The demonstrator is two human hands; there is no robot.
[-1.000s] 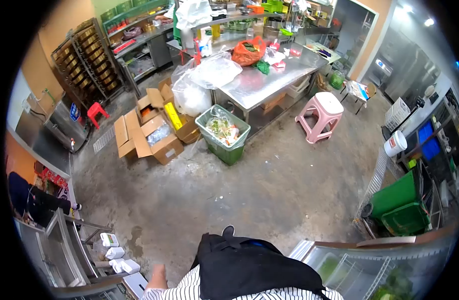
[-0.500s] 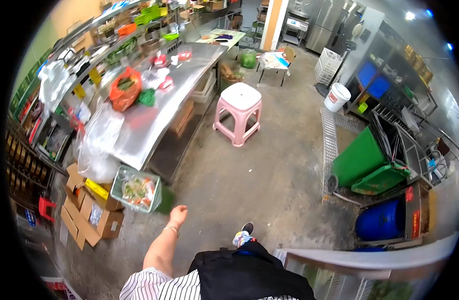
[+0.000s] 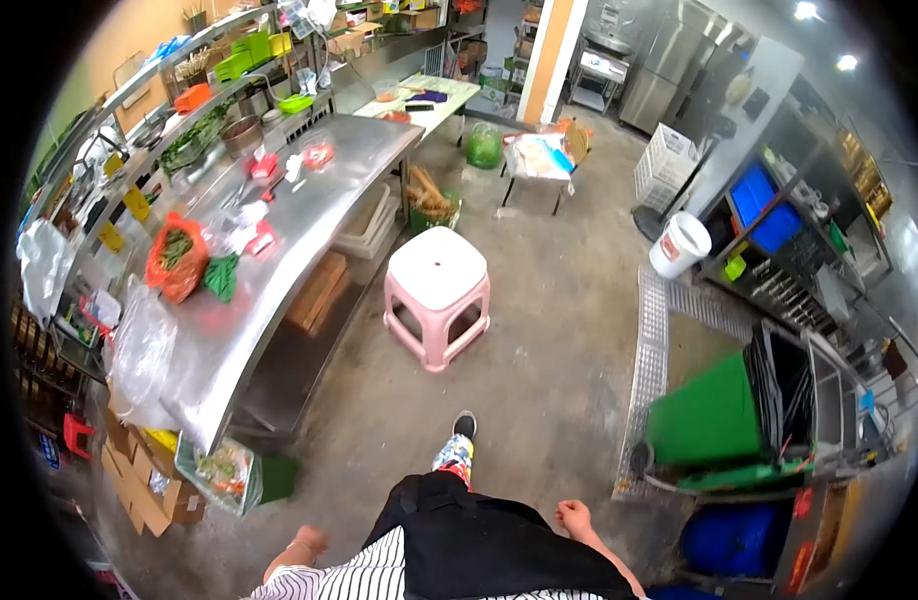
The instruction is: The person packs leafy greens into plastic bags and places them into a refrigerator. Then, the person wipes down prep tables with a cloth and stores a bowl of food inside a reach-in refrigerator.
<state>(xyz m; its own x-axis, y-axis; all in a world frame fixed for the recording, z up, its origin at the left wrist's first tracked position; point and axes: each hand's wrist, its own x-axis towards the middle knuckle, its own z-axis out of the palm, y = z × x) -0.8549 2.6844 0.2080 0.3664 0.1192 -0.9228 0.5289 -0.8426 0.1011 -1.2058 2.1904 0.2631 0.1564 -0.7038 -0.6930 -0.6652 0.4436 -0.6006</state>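
Head view: the left hand (image 3: 307, 542) hangs near the green bin (image 3: 277, 480), by the near corner of the steel table (image 3: 364, 155); the right hand (image 3: 574, 517) hangs farther off. Whether either is clenched I cannot tell. A pink stool (image 3: 438, 264) stands beside the table's right edge.

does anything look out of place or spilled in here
The stool stands out on open floor beside the metal table, perhaps in the way. An opened cardboard box lies by the food-scrap bin. No clear spill shows.
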